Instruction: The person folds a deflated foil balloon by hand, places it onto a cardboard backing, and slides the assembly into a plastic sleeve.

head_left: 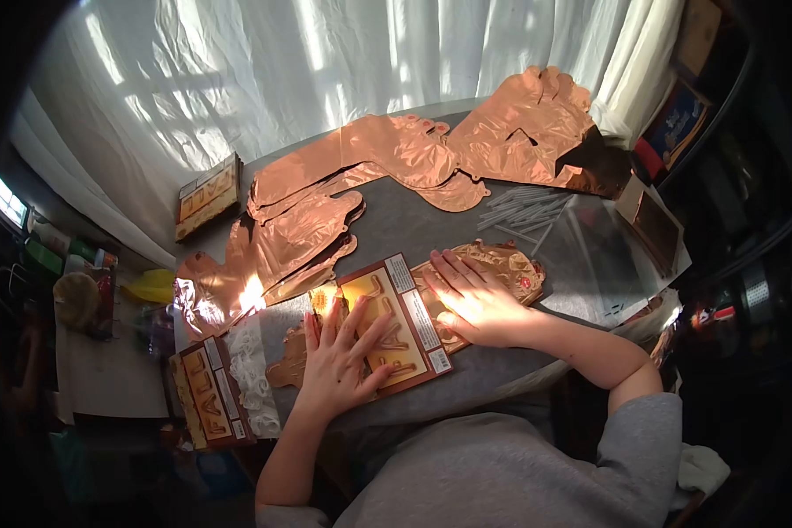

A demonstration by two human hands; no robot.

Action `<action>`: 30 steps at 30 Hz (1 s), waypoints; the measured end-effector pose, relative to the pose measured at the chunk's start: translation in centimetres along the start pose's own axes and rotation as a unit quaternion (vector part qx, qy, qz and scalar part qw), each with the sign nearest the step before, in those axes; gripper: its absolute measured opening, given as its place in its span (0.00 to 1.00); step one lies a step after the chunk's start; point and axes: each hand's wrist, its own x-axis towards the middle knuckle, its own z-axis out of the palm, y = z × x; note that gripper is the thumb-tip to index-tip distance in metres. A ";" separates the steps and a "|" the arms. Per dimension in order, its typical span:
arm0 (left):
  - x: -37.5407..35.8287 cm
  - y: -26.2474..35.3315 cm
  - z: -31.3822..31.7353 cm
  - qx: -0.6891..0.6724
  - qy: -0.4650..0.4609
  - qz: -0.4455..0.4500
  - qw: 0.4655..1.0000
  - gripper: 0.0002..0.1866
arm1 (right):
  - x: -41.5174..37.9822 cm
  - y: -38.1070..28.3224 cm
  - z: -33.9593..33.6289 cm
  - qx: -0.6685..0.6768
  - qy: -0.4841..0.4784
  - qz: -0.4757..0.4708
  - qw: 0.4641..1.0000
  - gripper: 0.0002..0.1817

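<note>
My left hand (336,363) lies with fingers spread on the left part of a brown-edged printed card (405,308) with balloon-like letters pictured on it. My right hand (468,299) rests flat, fingers extended, on a folded copper foil piece (510,273) at the card's right side. More copper foil (289,359) sticks out to the left, beside my left hand. The foil under both palms is hidden.
Large flat copper foil shapes (370,145) spread over the grey table (414,220). Thin clear straws (524,209) lie near a clear plastic sheet (590,255). Card packs stand at the back left (208,198) and front left (211,392), beside white curly ribbon (253,374).
</note>
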 end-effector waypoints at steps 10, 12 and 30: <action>-0.8 -1.1 0.6 -0.055 0.042 0.010 0.998 0.38 | 0.8 0.6 -3.9 0.075 -0.165 0.048 0.982 0.42; -0.8 -1.3 0.7 -0.050 0.044 0.016 0.998 0.39 | 1.1 1.9 -3.9 0.163 -0.055 -0.009 0.985 0.37; -1.0 -1.5 0.4 -0.092 0.038 0.007 0.995 0.41 | 5.8 7.6 -8.0 0.117 -0.152 0.107 0.976 0.20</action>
